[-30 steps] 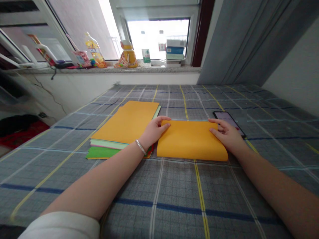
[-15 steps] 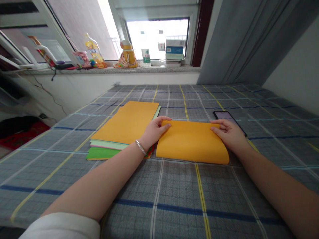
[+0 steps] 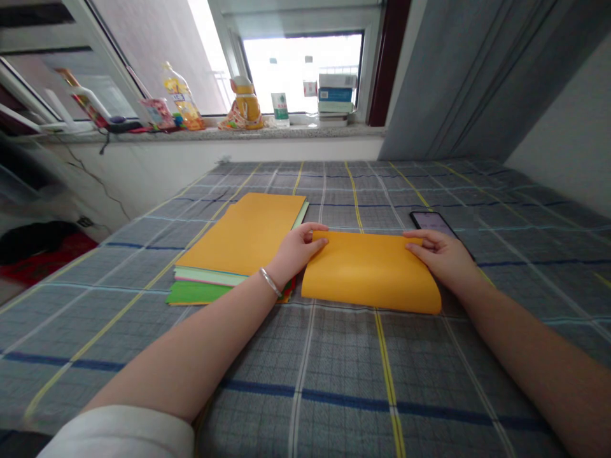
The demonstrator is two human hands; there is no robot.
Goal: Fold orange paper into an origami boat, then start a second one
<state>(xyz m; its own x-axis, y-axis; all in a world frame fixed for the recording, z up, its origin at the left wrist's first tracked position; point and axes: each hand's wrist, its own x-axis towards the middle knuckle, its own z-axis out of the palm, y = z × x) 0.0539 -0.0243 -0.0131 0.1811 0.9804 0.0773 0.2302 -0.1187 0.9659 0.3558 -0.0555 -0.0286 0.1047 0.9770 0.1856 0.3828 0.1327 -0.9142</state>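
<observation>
The left hand [image 3: 296, 253] and right hand [image 3: 442, 256] pinch the curved orange sheet [image 3: 370, 270] between them; uneven pulling could skew it.

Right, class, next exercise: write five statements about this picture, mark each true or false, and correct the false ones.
1. The left hand grips the curved orange sheet. True.
2. The right hand is empty. False: it holds the sheet's far edge, near the right corner.
3. The phone is partly hidden by the right hand. True.
4. The silver bracelet is on the right wrist. False: it is on the left.
5. The paper stack lies right of the sheet. False: it lies left.
</observation>
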